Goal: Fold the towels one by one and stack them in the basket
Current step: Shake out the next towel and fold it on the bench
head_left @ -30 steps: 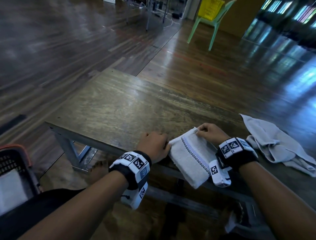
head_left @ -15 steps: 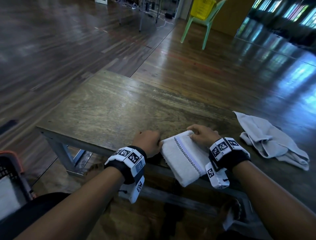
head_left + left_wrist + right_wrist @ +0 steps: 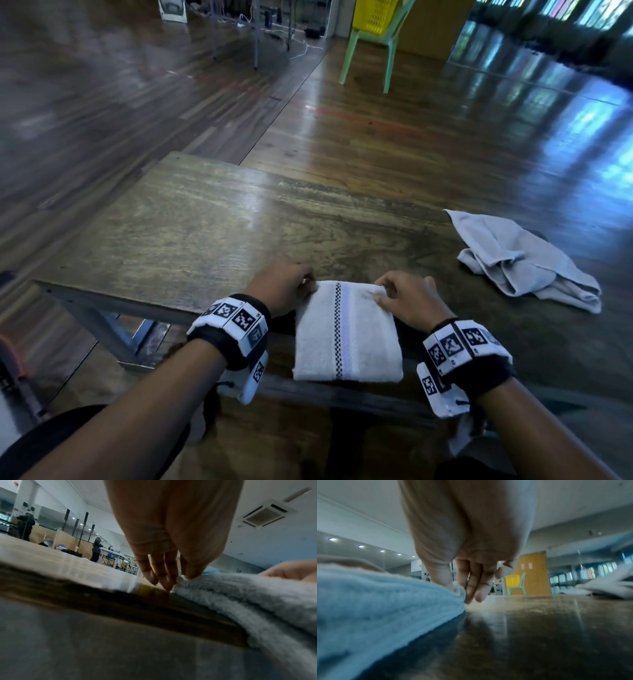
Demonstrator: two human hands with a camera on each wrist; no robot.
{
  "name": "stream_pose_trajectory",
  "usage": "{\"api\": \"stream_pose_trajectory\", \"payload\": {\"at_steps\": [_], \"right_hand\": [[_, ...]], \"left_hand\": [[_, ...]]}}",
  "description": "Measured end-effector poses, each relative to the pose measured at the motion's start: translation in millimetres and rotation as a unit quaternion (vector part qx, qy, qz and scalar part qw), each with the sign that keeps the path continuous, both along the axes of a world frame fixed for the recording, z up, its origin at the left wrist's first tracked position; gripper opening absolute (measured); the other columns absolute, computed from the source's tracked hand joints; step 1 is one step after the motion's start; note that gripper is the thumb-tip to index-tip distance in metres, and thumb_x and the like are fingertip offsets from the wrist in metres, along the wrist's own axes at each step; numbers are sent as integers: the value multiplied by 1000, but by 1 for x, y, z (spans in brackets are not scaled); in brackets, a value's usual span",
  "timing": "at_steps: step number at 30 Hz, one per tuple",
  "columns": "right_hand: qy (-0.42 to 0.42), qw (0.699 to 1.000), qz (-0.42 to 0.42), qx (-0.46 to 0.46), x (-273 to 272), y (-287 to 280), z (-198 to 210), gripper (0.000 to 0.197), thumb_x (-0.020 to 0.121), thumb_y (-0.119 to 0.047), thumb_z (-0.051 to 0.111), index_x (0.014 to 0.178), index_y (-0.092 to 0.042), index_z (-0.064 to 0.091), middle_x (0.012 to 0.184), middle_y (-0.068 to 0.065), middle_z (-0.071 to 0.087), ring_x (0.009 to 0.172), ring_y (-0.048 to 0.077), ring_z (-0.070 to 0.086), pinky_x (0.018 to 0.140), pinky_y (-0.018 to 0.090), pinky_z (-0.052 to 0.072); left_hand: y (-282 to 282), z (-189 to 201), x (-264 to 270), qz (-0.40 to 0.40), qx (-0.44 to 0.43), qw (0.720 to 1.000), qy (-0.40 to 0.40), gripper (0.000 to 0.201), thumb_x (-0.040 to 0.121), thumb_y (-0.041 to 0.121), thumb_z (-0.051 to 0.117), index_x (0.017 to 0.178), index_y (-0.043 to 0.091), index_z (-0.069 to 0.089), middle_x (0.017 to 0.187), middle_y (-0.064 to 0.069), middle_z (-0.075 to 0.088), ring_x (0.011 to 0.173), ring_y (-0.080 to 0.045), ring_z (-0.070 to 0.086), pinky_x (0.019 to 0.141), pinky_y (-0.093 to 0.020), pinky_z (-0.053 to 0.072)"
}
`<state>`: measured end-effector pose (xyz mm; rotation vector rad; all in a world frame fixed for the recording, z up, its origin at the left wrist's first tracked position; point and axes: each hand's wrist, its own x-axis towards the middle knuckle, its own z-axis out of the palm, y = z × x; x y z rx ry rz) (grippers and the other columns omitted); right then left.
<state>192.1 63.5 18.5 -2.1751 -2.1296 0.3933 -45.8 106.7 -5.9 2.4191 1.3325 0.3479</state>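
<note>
A white folded towel [image 3: 346, 335] with a checked stripe lies at the near edge of the wooden table [image 3: 191, 222], its lower half hanging over the edge. My left hand [image 3: 287, 284] pinches its far left corner, and in the left wrist view the thumb and fingers [image 3: 164, 577] close on the towel [image 3: 240, 592]. My right hand [image 3: 407, 298] pinches the far right corner; the right wrist view shows the thumb and fingers [image 3: 469, 586] on the towel's corner [image 3: 385, 595]. The dark basket [image 3: 10, 359] with an orange rim is barely visible at the far left.
A crumpled grey towel [image 3: 520, 260] lies on the table to the right. A green chair [image 3: 373, 44] carrying a yellow basket stands on the wood floor beyond. Several people work at tables far off in the left wrist view.
The towel has turned from slanted to square with the table edge. Both hands shifted with its far corners, staying pinched on them. The head view swung slightly right.
</note>
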Motion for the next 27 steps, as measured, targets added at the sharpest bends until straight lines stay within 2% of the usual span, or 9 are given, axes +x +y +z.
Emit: {"api": "stream_pose_trajectory", "payload": {"at_steps": [4,6,9,11,14,17,22,25,27], "right_hand": [[-85,992,73,55,-2,1,-1,22,91,-33,52,110,-24,58,113,-6,61,110,16,54,96,38,31],[-92,988,107,65,0,4,-2,19,91,-30,52,106,-21,59,113,-4,59,110,17,51,92,36,33],[-4,993,106,50,3,6,-3,8,88,-22,56,95,-18,58,98,-4,56,92,18,55,75,28,38],[55,993,95,33,3,7,-4,5,85,-17,59,89,-18,56,90,-5,53,82,17,55,68,28,42],[93,992,81,29,3,9,-5,7,83,-13,59,88,-17,55,89,-3,54,79,17,54,71,33,46],[138,988,51,53,6,8,-5,5,87,-11,55,89,-16,55,87,1,57,77,18,56,70,32,45],[138,987,13,77,6,5,-10,7,88,-15,58,86,-18,52,88,2,59,80,18,57,72,32,46],[124,988,-5,88,4,3,-8,7,88,-17,60,84,-18,54,87,1,60,80,17,56,73,32,46],[101,990,-4,99,3,2,-7,6,88,-18,59,84,-16,55,85,0,60,80,18,56,73,33,48]], "left_hand": [[2,-5,-3,21,-13,1000,-2,11,91,26,54,99,21,59,105,-2,63,92,-22,58,73,-32,48],[2,-6,-2,23,-10,1000,3,10,91,25,54,98,20,58,103,-3,63,90,-24,58,74,-36,50],[2,-5,0,20,-1,1000,11,12,90,24,53,99,18,57,102,-5,63,91,-27,59,76,-39,50],[2,-4,1,18,-1,1000,12,11,90,21,51,99,16,56,102,-6,63,91,-27,58,76,-40,50],[3,0,2,27,-18,999,1,9,91,18,48,96,14,54,100,-9,63,90,-28,57,73,-36,47],[4,2,4,44,-24,999,-7,7,92,20,47,94,15,51,98,-10,63,88,-28,56,71,-36,45],[-2,3,10,68,3,997,25,12,91,20,48,102,17,53,105,-5,61,92,-26,56,71,-35,46],[-15,5,20,23,70,997,26,23,89,19,50,111,16,55,115,-4,58,103,-26,55,81,-35,44],[-30,5,30,-29,93,994,49,30,90,21,45,119,15,54,126,-5,54,115,-26,50,96,-35,37]]}}
